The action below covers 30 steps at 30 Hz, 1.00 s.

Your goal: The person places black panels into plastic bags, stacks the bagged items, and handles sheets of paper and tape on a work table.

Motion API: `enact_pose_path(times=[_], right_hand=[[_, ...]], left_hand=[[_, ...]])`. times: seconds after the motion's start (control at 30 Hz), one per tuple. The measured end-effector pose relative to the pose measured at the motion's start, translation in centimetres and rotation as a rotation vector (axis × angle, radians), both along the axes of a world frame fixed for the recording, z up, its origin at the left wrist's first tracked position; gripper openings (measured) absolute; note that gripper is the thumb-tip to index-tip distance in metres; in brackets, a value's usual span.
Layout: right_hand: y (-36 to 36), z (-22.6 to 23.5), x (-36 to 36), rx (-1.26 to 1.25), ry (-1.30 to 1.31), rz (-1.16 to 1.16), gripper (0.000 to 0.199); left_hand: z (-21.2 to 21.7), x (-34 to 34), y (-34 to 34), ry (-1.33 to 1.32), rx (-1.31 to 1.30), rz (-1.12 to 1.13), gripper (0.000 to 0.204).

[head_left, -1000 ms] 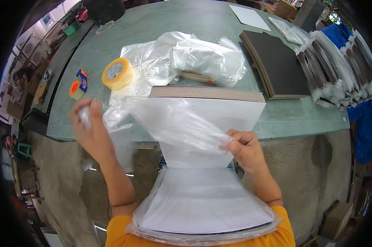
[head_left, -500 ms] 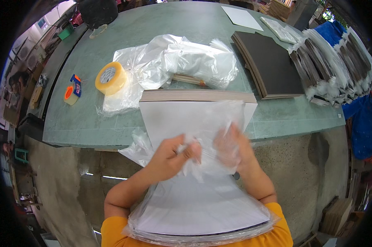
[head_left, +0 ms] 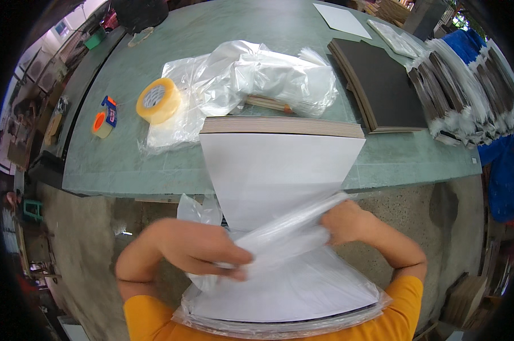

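A stack of white-faced boards with a grey-brown edge rests on the table and reaches over its near edge towards me. A clear plastic bag is gathered in a slanting band across the stack. My left hand, slightly blurred, has its thumb and fingers closed on the bag's lower left end. At the upper right end my right hand is closed around the plastic, its fingertips partly hidden. Closest to my body, clear plastic wraps the near end of the white sheets.
A roll of clear tape lies beside a heap of plastic bags. Further left is a small tape dispenser. Dark boards and plastic-wrapped bundles occupy the right side, with a white sheet behind.
My hands have moved apart and lower. The plastic, earlier spread loosely over the stack, is now drawn into a slanting band between them.
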State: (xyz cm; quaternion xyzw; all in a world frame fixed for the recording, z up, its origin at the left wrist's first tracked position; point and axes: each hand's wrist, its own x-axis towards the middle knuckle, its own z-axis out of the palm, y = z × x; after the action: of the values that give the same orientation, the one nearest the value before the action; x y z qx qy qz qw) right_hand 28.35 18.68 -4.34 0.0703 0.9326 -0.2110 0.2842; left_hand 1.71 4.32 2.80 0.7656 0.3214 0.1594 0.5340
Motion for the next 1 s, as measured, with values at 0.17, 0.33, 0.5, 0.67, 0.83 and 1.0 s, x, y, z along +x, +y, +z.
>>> enact_pose_path(times=[0.17, 0.33, 0.5, 0.67, 0.83, 1.0], right_hand=[[-0.4, 1.3, 0.5, 0.079, 0.026, 0.059, 0.027], [5.0, 2.3, 1.3, 0.098, 1.142, -0.931, 0.019], [1.2, 2.2, -1.1, 0.325, 1.15, -0.625, 0.042], [3.2, 2.7, -0.9, 0.53, 1.115, -0.707, 0.064], [2.3, 2.0, 2.9, 0.119, 1.209, -0.807, 0.046], [3.9, -2.8, 6.8, -1.385, 0.761, -0.9, 0.027]], left_hand=[[-9.9, 0.6, -2.6, 1.05, 0.185, 0.129, 0.031], [-4.9, 1.2, -2.7, 0.236, 0.241, 0.387, 0.028], [-3.2, -4.9, 0.5, 0.456, 0.688, 1.774, 0.035], [-2.4, -2.0, 0.7, 0.657, 0.763, 1.247, 0.074], [-3.5, -2.3, -1.2, 0.523, 0.925, 1.144, 0.064], [-8.7, -5.3, -5.7, -0.651, -0.124, 0.955, 0.046]])
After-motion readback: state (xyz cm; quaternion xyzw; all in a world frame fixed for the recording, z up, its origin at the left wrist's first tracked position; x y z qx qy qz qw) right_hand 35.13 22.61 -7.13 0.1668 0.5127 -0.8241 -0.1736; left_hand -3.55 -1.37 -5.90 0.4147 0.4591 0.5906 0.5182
